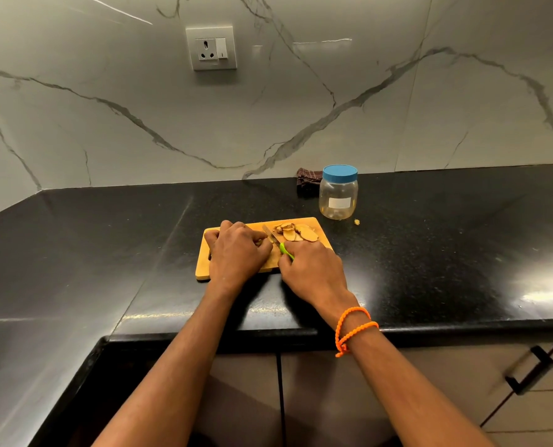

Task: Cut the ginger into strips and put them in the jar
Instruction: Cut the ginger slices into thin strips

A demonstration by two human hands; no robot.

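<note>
A wooden cutting board lies on the black counter. Several flat ginger slices are piled at its far right. My right hand grips a knife by its green handle, the blade pointing away over the board. My left hand sits curled on the board just left of the blade, fingers tucked down on a ginger piece that is mostly hidden. A clear plastic jar with a blue lid on stands behind the board's right corner.
A dark checked cloth lies against the marble wall left of the jar. A small ginger scrap sits on the counter by the jar. A wall socket is above. Cabinet doors with a black handle are below the counter edge.
</note>
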